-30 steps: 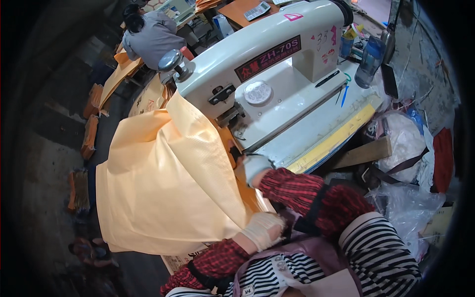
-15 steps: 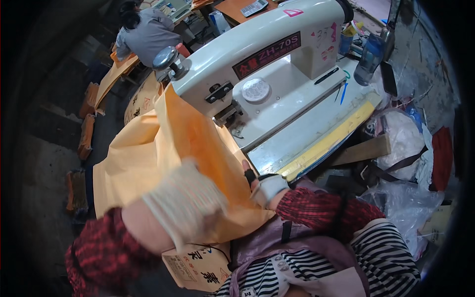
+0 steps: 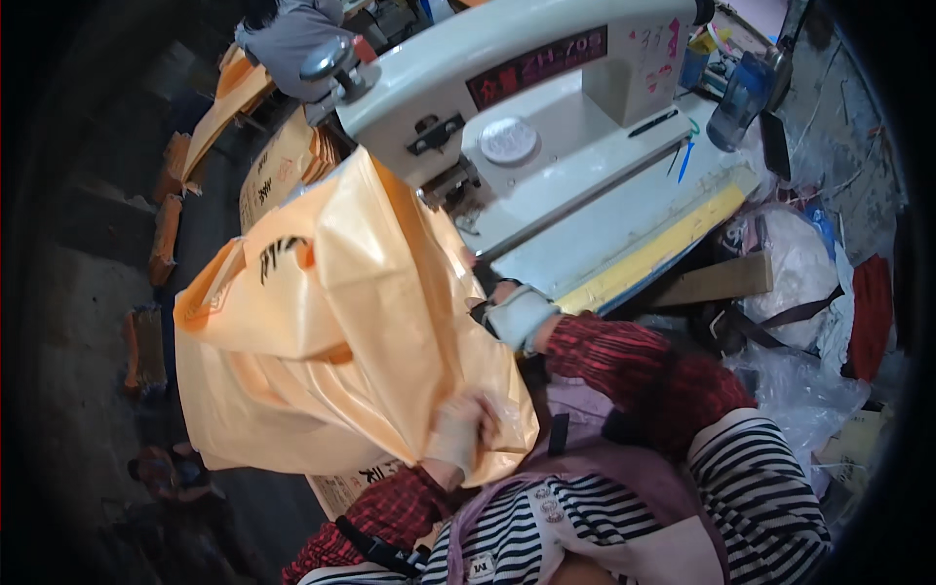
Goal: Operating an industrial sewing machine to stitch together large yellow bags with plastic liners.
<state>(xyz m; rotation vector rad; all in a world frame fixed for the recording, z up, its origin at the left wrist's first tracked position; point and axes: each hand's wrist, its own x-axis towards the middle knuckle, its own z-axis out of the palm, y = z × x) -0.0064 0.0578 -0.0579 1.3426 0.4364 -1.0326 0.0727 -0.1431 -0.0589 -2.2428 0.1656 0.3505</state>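
Currently, head view only:
Step (judgement): the person is repositioning an orange woven sack (image 3: 331,331) at the needle end of a white industrial sewing machine (image 3: 546,117); looks like feeding or turning between seams.
Sack position: it is bunching up over the left end of the machine bed (image 3: 624,229), draping down toward the person's lap, covering most of the left side of the view.
Left hand (image 3: 466,429): gloved, clenching the sack's lower edge near the lap, fabric gathered in the fingers.
Right hand (image 3: 507,310): gloved cuff is showing at the near edge of the bed, fingers are hiding behind the sack; grip state cannot be told.
Bed: a yellow strip (image 3: 663,249) is running along its near edge; a blue pen (image 3: 684,161) is lying toward the right end.
Surroundings: another person (image 3: 292,34) is working past the far left of the machine; stacks of printed sacks (image 3: 278,171) are sitting between.
Next move (judgement): flattening the edge and aligning it under the needle head, both hands tensioning.
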